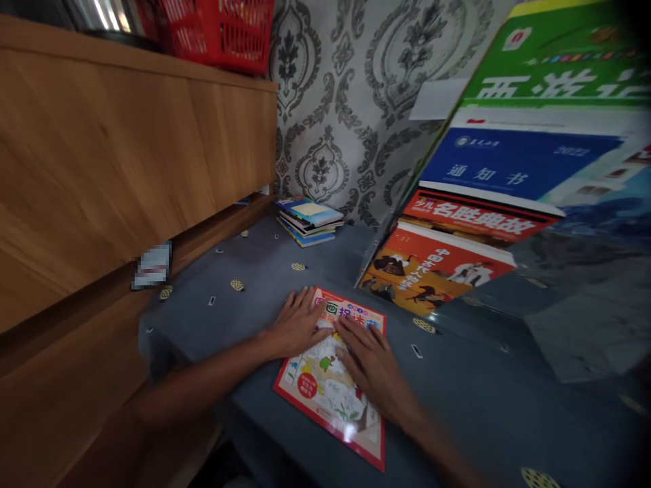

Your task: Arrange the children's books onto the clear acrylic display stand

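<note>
With our left grip (301, 324) and right grip (370, 358) flat, clasping nothing, we seemingly steady the book (329, 388) beneath; lifting would call for curling under its edge.

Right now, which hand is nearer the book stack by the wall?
The left hand, on the red-edged book, short of the stack. The right hand, on that book too, is farther back and right.

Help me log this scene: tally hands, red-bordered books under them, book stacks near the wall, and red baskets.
Left hand plus right hand: 2 hands
Red-bordered book: 1
Book stack: 1
Red basket: 1
Total: 5
</note>
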`<state>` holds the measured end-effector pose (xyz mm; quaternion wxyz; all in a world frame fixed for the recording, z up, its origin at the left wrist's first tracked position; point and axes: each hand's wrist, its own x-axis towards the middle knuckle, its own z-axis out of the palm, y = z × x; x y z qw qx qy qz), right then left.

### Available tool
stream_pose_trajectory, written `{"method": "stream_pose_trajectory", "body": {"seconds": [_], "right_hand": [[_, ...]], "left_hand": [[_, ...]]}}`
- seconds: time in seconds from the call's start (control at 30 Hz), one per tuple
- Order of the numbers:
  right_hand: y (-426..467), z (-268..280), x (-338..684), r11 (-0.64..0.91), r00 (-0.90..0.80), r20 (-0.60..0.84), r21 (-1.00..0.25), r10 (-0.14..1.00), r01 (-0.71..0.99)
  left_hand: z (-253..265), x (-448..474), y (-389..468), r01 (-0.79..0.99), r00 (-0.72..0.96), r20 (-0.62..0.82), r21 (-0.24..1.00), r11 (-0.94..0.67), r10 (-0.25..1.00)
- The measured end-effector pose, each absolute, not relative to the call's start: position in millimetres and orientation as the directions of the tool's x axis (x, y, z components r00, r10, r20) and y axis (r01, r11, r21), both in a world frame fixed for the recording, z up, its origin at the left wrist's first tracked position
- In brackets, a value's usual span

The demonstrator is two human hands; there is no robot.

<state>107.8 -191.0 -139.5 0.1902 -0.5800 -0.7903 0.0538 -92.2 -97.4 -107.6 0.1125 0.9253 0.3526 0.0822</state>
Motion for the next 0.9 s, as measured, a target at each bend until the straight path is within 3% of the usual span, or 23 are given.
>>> {"method": "stream_pose_trajectory", "body": {"seconds": [0.17,0.33,0.5,0.6,0.67,0.77,0.9], "right_hand": [[-167,-145,112,0.095,-0.048,0.234,-0.196,0.971,0.976],[-179,-151,108,-0.129,0.173,0.261,-0.177,0.950,0.976],[-213,-154,99,-0.118,0.178,0.254,-0.235,0.951,0.965],[-230,-155,95,-0.073,0.160,0.243,-0.332,0.957,0.940],[-235,-153,93,-0.059,0.167,0.238,-0.405,0.957,0.913],[-236,-149,91,-0.054,0.172,0.206,-0.478,0.963,0.877],[-235,-142,88,-0.054,0.188,0.186,-0.558,0.964,0.828]], "left_hand": [[-106,-92,-100,0.649,0.719,0.075,0.282,-0.706,0.691],[-105,-93,-99,0.649,0.716,0.072,0.300,-0.700,0.695],[-115,-93,-96,0.633,0.698,0.128,0.350,-0.690,0.705],[-121,-94,-87,0.532,0.677,0.193,0.539,-0.654,0.710],[-123,-93,-81,0.376,0.643,0.213,0.748,-0.546,0.736],[-119,-91,-80,0.087,0.537,0.115,0.978,-0.191,0.835],[-104,-84,-95,-0.091,0.484,-0.230,0.946,0.311,0.844]]}}
